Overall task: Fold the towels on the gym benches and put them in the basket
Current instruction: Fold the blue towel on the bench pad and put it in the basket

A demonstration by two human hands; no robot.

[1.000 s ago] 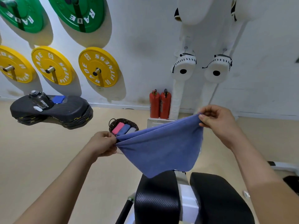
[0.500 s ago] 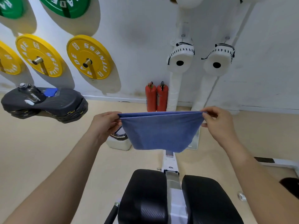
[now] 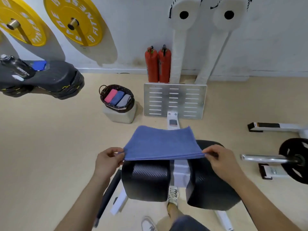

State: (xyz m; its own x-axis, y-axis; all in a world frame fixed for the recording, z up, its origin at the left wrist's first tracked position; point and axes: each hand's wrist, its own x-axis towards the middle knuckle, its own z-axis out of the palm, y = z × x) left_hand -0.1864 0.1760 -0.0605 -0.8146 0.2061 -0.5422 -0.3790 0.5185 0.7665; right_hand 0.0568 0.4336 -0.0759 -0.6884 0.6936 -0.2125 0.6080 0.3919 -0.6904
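A blue towel (image 3: 160, 143), folded over, lies spread across the two black bench pads (image 3: 146, 179). My left hand (image 3: 108, 160) pinches its near left corner and my right hand (image 3: 218, 160) pinches its near right corner. Beyond the bench, a dark woven basket (image 3: 129, 104) sits on a pale block on the floor and holds three rolled towels: pink, blue and grey.
A metal footplate (image 3: 175, 100) stands behind the bench, with two red fire extinguishers (image 3: 157, 64) at the wall. Stacked black step platforms (image 3: 55, 80) with a bottle are at the left. A barbell with a black plate (image 3: 293, 160) lies at the right.
The towel was held up in the air, stretched between both hands. Now it has come down flat onto the bench pads, and the view has tilted downward.
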